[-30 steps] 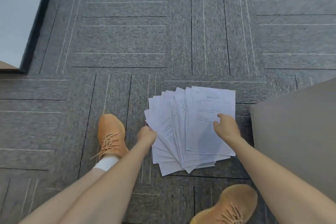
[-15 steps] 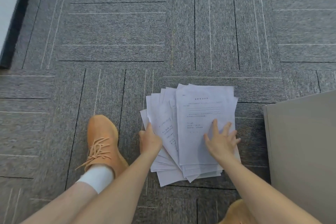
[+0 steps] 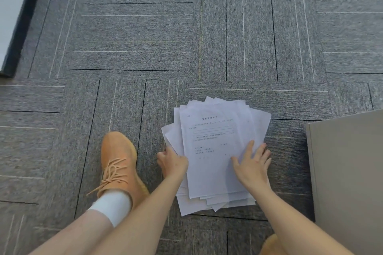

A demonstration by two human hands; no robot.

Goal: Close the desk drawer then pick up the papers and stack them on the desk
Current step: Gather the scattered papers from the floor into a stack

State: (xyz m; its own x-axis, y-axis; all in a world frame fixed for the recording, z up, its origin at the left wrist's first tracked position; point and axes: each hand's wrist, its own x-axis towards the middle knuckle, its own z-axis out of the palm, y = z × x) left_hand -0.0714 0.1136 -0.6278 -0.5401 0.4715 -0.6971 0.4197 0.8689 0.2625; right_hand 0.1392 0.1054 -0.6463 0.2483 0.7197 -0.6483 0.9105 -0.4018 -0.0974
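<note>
- I am crouching over the carpet [image 3: 132,33], my orange shoe [image 3: 119,163] planted just to the left of the work.
- My left hand [image 3: 173,162] is curling round the left edge of the papers [image 3: 215,151], thumb on top and fingers tucked out of sight beneath, so I judge it is pinching the sheets there.
- My right hand [image 3: 251,164] is lying flat on the top sheet near its right edge, fingers spread and pressing down.
- The papers are lying on the floor between my hands in a loose, fanned pile, corners sticking out at the far and near ends; none is on the desk yet.
- A grey cabinet [image 3: 348,172] is standing just right of the pile; I cannot see any drawer front from here, so whether it is closed I cannot tell.
- I judge I am gathering the sheets, the pick-up step.
- Next I am needing to square the fan together, slide fingers under the whole pile and lift it without letting the lower sheets slip out.
</note>
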